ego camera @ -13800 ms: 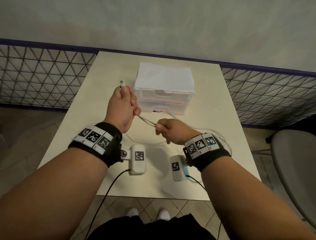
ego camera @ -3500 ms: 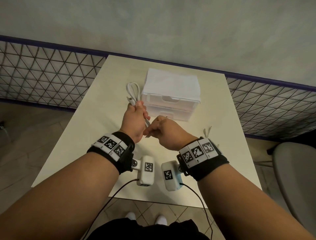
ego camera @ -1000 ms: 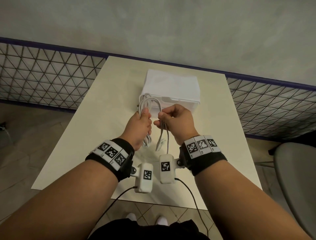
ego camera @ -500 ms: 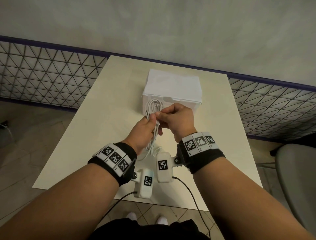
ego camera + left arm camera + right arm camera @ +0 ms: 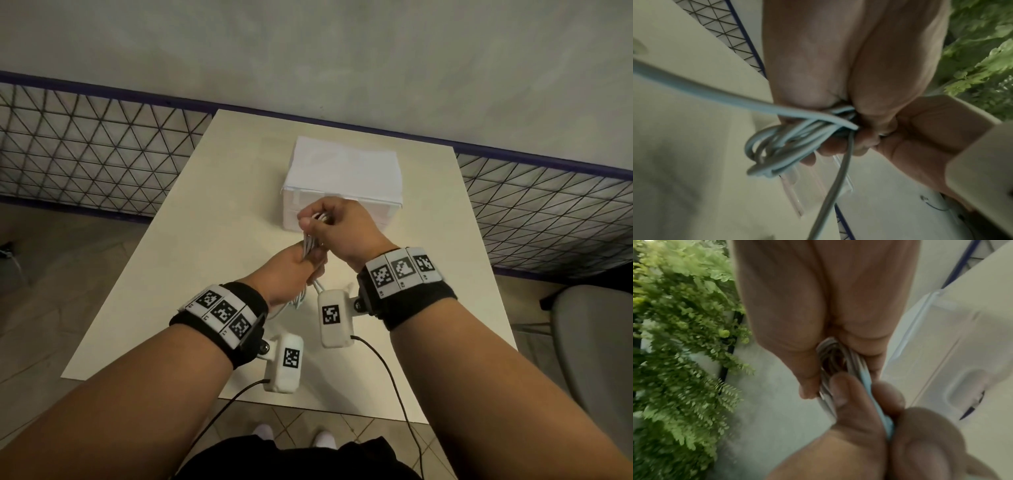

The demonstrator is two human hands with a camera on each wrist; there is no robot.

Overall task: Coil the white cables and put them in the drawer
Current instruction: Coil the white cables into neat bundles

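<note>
only left wrist view shows cable loops beside left hand.

A cream tabletop lies under my grip. Beyond it, a wire fence meets a grey wall. A chair sits right; ferns behind.

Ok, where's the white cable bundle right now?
In the head view the white cable bundle is held above the table near its centre, gripped between the left hand and right hand, just in front of the white drawer unit.
</note>
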